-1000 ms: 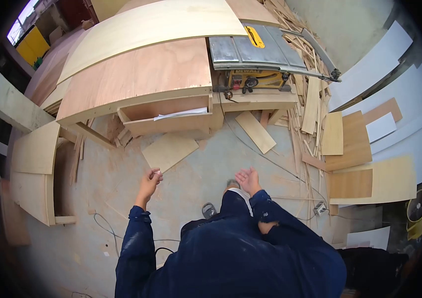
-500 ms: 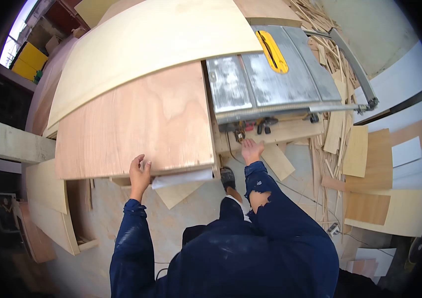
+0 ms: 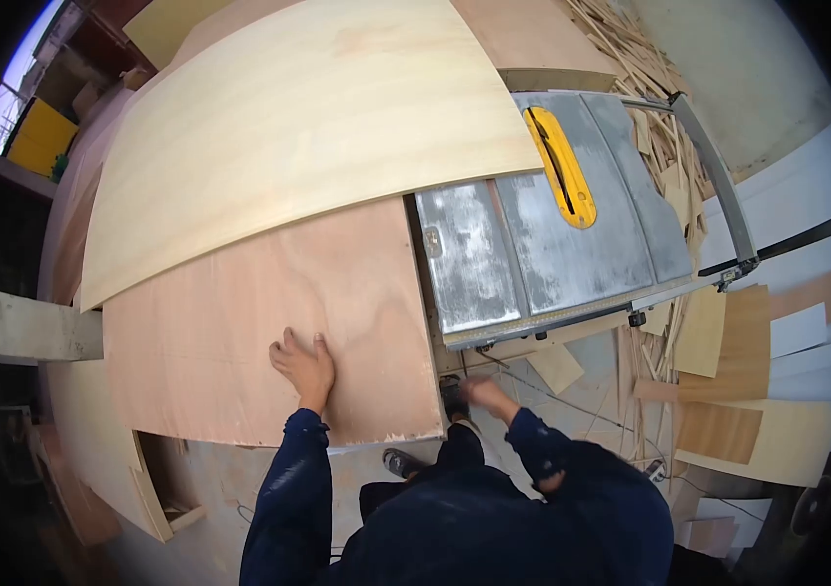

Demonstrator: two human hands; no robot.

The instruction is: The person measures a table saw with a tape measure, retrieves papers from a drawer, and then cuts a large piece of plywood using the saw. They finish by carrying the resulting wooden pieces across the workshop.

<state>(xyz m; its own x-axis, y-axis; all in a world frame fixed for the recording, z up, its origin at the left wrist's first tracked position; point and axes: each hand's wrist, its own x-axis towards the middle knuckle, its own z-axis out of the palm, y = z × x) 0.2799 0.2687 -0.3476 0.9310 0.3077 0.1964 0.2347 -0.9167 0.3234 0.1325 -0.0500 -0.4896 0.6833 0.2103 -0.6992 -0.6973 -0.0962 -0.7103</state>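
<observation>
My left hand [image 3: 304,371] lies over the reddish plywood tabletop [image 3: 239,342], palm down with the fingers spread, holding nothing. Beyond it, a pale plywood sheet [image 3: 318,127] rests across the tabletop and reaches onto the grey table saw [image 3: 572,254]. A yellow blade insert [image 3: 560,166] with a dark slot is set in the saw's top. Low in front of the saw, close to the tabletop's right corner, is my right hand [image 3: 490,398]. Motion blurs its fingers, so I cannot make out whether they grip anything.
Metal fence rails [image 3: 713,181] stick out at the saw's right side. Wood offcut strips [image 3: 664,176] are piled behind it, and board pieces [image 3: 743,342] lean at the right. A cable [image 3: 572,405] runs over the floor. An open-sided plywood box [image 3: 112,439] stands at the left.
My left hand has gone from the tabletop's front edge to farther over its surface. My right hand has drawn back from the saw's front controls, lower and leftward. The view has shifted.
</observation>
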